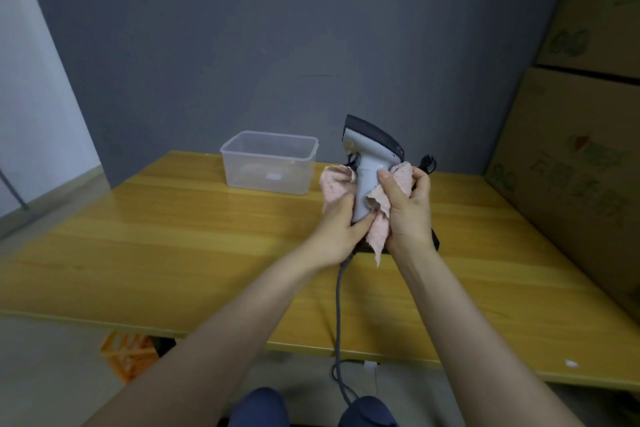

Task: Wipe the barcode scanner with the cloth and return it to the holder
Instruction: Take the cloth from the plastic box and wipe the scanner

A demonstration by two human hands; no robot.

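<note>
A grey and white barcode scanner [371, 149] stands upright above the wooden table [173, 246], its dark head tilted toward the wall. My left hand [341, 225] grips the lower handle, with part of the pink cloth [337, 189] bunched behind it. My right hand [408, 208] presses the rest of the cloth against the handle's right side. A grey cable [338, 305] runs from the handle's base down over the table's front edge. The black holder [434, 239] is mostly hidden behind my hands; its neck [427, 163] shows to the right.
A clear plastic box [270, 161] sits on the table left of the scanner, near the grey wall. Stacked cardboard boxes [581, 156] line the right side. An orange crate [126, 357] lies on the floor under the table's front edge. My knees show at the bottom.
</note>
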